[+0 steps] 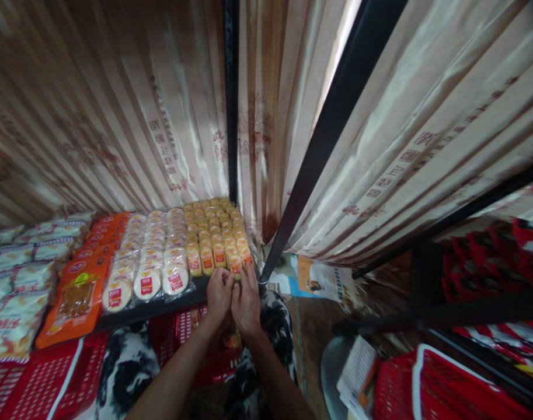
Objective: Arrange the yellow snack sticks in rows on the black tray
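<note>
Rows of small yellow snack packets (206, 256) with red labels stand at the right end of the black shelf (178, 303). My left hand (220, 291) is at the front edge of these rows, fingers curled and pressed together; whatever lies in them is hidden. Right beside it, my right hand (247, 300) has its fingers stretched forward against the front packets near the corner post. Between my fingertips shows the lower part of one yellow packet (235, 263). Left of the yellow rows stand round white wafer packs (144, 283) in clear wrap.
Farther left are orange snack bags (76, 291) and white bags (18, 324). Red baskets (51, 373) sit below the shelf, with another red basket (436, 388) at lower right. A black post (310, 169) rises by my right hand. Pleated curtains (174, 105) hang behind.
</note>
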`<state>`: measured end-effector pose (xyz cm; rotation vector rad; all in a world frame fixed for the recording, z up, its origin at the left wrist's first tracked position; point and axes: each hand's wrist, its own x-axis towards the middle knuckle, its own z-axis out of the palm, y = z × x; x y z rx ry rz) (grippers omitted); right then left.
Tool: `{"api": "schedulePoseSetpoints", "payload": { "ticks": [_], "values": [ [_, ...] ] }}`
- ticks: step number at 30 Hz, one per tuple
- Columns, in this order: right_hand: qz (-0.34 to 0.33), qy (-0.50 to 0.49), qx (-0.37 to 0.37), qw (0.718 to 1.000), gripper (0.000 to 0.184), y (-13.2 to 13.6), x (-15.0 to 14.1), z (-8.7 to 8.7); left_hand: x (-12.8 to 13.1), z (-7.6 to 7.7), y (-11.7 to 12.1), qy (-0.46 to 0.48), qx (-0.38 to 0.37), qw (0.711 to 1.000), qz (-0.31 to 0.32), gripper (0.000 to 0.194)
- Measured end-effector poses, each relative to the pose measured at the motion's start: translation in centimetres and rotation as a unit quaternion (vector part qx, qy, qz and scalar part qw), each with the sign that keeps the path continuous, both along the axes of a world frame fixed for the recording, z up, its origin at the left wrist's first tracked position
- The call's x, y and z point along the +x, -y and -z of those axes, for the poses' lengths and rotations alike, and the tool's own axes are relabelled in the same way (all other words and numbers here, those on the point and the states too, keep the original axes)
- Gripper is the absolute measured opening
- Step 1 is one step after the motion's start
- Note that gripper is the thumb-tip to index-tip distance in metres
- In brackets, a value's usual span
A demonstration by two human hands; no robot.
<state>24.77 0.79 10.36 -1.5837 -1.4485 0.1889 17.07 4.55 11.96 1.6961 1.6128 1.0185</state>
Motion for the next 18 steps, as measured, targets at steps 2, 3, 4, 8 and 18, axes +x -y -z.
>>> {"api": "schedulePoseSetpoints", "payload": {
  "ticks": [2,3,4,8,18],
  "values": [
    [-0.003,0.003,0.006,1.0,0.043,0.2,-0.1,-0.1,0.0,0.1,0.0,0.004,-0.002,1.0,0.001,0.019],
    [-0.004,0.005,0.009,1.0,0.043,0.4,-0.1,-0.2,-0.1,0.1,0.0,0.007,-0.003,1.0,0.001,0.018],
    [-0.004,0.006,0.012,1.0,0.042,0.6,-0.1,-0.3,-0.1,0.1,0.1,0.011,-0.002,1.0,0.001,0.018],
    [-0.012,0.01,0.025,1.0,0.039,1.5,-0.1,-0.7,-0.2,-0.2,0.5,0.028,0.01,1.0,0.001,0.017],
    [0.018,-0.086,0.02,0.996,0.034,5.6,-2.0,1.9,-1.2,1.2,4.5,0.003,0.001,1.0,0.003,0.021]
  ]
}}
